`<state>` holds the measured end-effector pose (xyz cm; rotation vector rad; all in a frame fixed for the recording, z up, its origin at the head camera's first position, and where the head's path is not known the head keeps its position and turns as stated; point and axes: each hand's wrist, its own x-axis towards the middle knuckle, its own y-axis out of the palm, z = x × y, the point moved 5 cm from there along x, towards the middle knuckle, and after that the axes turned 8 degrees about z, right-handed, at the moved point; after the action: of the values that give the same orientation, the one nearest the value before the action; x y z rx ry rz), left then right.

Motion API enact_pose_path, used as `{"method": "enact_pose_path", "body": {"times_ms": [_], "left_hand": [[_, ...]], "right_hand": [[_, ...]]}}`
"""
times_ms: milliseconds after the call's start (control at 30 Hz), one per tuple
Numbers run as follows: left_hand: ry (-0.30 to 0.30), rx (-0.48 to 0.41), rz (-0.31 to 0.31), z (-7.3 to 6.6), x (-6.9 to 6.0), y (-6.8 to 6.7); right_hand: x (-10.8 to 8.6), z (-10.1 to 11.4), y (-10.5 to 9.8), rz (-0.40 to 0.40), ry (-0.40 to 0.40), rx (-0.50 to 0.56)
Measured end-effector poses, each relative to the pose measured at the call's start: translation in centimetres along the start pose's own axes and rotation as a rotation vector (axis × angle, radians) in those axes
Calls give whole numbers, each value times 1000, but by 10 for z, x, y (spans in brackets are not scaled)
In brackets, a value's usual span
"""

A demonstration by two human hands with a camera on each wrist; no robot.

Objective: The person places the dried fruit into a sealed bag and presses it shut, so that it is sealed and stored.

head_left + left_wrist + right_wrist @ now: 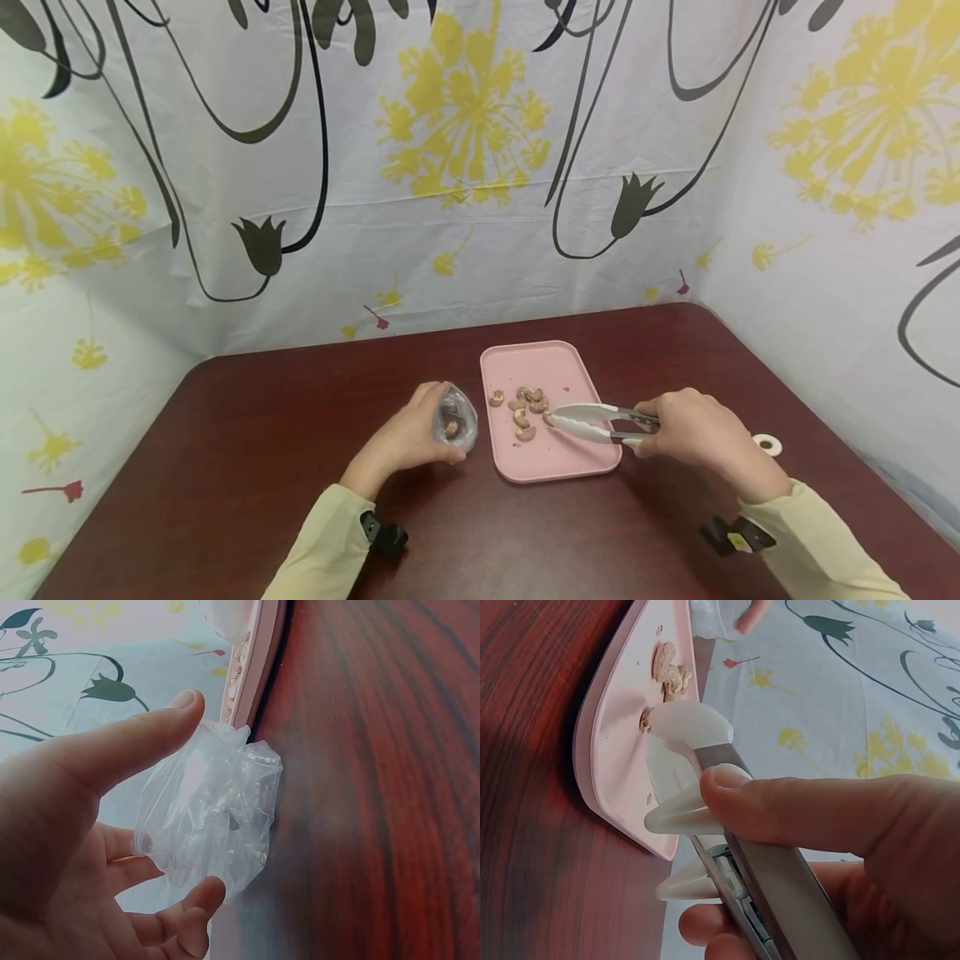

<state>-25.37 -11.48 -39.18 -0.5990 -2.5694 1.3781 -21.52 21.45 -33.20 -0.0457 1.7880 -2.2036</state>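
My left hand [408, 432] holds a clear plastic bag [217, 802] with its mouth spread, thumb on one side and fingers on the other. A brownish piece [452, 428] shows inside the bag in the head view. To the right, the pink tray [558, 458] carries several cashews [525, 434] grouped in its middle and left part. My right hand [701, 437] grips a pair of tongs [585, 421] with pale tips and metal arms, thumb along one arm. Their tips reach over the tray, right at a cashew [646, 720]; whether they pinch it I cannot tell.
Right of my right hand, a small white ring-shaped roll [767, 444] lies on the dark red-brown table [247, 433]. Patterned white cloth [450, 275] with yellow flowers hangs behind the table and at both sides. Small crumbs dot the tray.
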Motion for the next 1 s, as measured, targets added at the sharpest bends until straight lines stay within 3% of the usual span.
{"method": "enact_pose_path", "body": {"times_ms": [1000], "left_hand": [[-21, 2, 24, 1, 5, 1]], "right_hand": [[9, -4, 4, -4, 15, -14]]}}
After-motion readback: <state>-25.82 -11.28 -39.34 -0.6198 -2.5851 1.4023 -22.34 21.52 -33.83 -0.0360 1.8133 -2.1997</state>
